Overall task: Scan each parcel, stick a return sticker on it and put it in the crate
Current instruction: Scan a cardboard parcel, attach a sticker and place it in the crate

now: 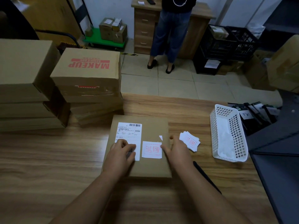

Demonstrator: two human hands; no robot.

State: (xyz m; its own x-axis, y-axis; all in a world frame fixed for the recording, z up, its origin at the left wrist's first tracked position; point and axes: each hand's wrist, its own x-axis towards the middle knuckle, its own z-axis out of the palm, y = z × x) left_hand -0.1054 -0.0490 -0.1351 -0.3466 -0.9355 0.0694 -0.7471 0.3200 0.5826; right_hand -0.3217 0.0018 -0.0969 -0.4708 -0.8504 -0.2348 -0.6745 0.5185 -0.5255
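Both hands reach forward, left hand (123,151) loosely curled, right hand (175,150) flat.

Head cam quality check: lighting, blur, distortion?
Head view: dim, bluish cast, no glare; wide-angle bowing at the table edges; return sticker stamp readable, shipping label small print too soft to read; left hand and right hand slightly soft.

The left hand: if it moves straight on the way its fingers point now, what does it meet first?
Probably only the shipping label under the left hand, then bare parcel; depth is unclear.
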